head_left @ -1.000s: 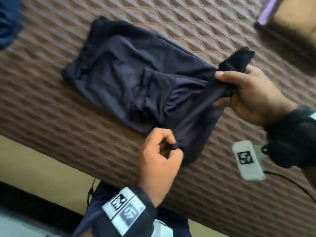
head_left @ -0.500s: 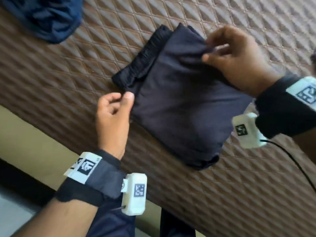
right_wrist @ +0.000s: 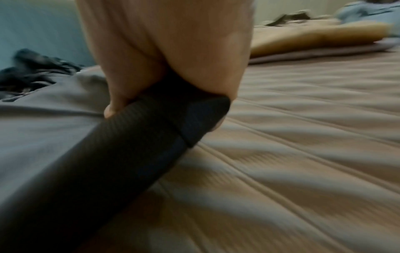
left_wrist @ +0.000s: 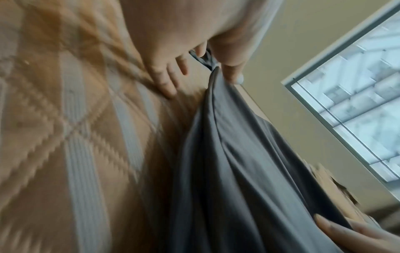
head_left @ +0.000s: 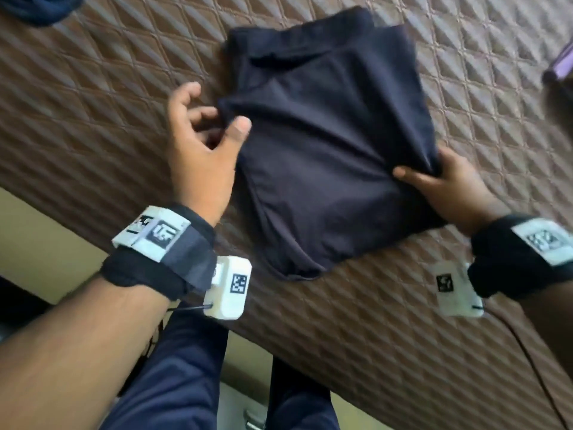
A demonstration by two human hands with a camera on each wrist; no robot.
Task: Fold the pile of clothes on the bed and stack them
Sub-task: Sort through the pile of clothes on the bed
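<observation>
navy shorts (head_left: 328,144) pinched by both hands.

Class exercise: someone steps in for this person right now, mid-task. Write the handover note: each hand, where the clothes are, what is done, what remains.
Left hand: thumb and fingers pinch the left edge of the dark folded garment.
Right hand: grips the garment's right edge, thumb on top.
The garment lies on the brown quilted bed, near its front edge.
Another blue garment lies unfolded at the far left corner.
Done: the dark garment is folded to a rough rectangle.
Left: tidy or fold it once more if needed, set it down as the stack, then fold the blue one and stack it.
</observation>
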